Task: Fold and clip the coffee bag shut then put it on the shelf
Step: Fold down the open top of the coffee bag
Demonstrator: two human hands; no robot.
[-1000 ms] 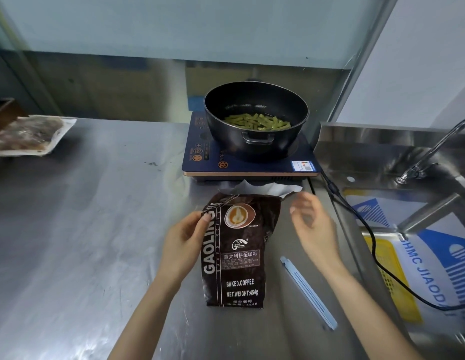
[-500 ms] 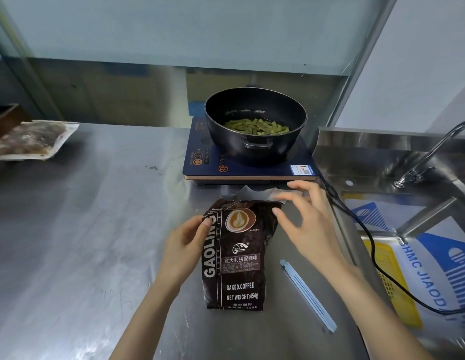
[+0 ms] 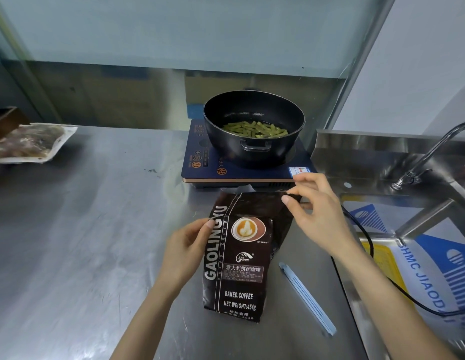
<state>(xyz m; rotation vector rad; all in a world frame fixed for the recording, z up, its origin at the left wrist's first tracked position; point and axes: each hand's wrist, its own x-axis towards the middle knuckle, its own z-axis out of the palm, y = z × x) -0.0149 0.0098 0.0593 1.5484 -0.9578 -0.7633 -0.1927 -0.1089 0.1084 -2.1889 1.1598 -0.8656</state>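
On steel surface (image 3: 83,242), before cooker (image 3: 200,162): bag (image 3: 239,268), flat, soft, crinkly; best gripped along top edge. Left hand (image 3: 184,250) pinching left side; right hand (image 3: 317,214) fingers (image 3: 287,200) nipping top corner. Clip (image 3: 308,298) loose alongside.

Steel counter (image 3: 83,229) beside a sink (image 3: 382,162), frosted glass panel (image 3: 174,29) behind.

Dark brown coffee bag (image 3: 239,258) flat on steel, top unfolded; pale blue clip (image 3: 308,299) just right.
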